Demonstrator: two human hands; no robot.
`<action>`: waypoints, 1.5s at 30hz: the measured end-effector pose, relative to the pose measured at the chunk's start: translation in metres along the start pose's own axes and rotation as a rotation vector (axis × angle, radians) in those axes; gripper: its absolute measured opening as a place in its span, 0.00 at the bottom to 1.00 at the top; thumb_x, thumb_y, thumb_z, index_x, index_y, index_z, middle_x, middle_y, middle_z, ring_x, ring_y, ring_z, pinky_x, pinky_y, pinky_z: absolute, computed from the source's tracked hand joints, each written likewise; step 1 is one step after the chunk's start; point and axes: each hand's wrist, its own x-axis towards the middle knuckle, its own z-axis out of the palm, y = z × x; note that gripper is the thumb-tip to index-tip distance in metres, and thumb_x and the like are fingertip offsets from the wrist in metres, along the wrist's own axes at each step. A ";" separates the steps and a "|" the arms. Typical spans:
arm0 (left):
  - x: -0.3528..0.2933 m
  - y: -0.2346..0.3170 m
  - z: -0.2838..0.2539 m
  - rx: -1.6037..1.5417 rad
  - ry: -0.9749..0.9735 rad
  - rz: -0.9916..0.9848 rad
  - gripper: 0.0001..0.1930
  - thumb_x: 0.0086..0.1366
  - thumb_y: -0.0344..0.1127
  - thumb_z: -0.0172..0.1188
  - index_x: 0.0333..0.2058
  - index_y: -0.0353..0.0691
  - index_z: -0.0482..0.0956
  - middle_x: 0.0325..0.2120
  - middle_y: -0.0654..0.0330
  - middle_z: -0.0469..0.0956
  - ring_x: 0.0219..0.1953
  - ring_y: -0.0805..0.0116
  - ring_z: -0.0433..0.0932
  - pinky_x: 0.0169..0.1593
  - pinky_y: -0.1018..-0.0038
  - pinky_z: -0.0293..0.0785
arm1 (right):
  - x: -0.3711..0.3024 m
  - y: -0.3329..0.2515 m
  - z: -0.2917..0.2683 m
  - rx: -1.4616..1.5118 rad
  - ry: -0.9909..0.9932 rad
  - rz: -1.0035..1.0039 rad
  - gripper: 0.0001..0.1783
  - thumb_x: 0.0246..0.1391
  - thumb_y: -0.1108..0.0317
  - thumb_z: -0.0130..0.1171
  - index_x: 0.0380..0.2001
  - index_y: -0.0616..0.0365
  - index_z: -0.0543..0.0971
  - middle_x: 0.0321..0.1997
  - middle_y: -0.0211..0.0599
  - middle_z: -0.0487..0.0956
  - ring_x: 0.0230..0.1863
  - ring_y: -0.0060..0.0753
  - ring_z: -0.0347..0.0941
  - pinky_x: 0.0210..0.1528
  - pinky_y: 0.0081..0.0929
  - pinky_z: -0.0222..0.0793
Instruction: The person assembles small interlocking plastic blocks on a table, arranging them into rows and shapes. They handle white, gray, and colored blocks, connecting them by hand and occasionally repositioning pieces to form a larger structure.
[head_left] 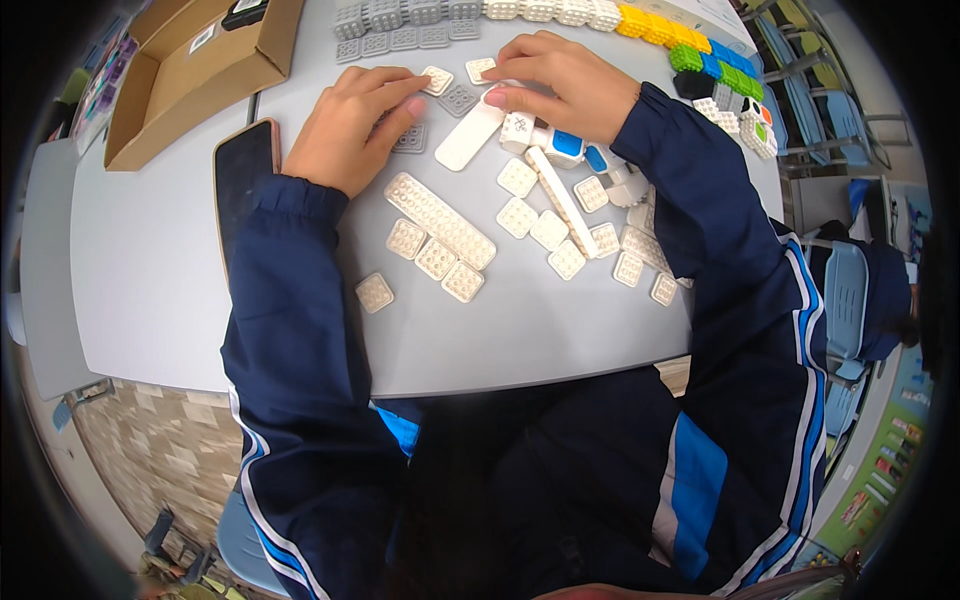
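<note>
Head-worn fisheye view, facing down, close over the table (520, 340)

Left hand (350, 125) at white tile (437, 80)

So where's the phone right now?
In the head view, the dark-screened phone lies left of centre, partly hidden by your left sleeve, just below the open cardboard box in the picture.

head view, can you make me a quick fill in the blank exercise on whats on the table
1. The left hand has its fingertips at a small square piece coloured ____.
2. The phone lies to the ____ of that hand.
3. Along one long textured plate, ____ square pieces sit in a row.

Missing words: white; left; three
</note>
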 end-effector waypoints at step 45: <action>-0.002 -0.021 -0.001 0.213 0.148 -0.315 0.26 0.71 0.50 0.56 0.58 0.37 0.74 0.53 0.44 0.77 0.58 0.48 0.72 0.60 0.62 0.68 | 0.031 0.011 0.007 -0.226 0.037 -0.147 0.18 0.65 0.56 0.51 0.43 0.56 0.83 0.46 0.41 0.80 0.53 0.43 0.69 0.56 0.40 0.59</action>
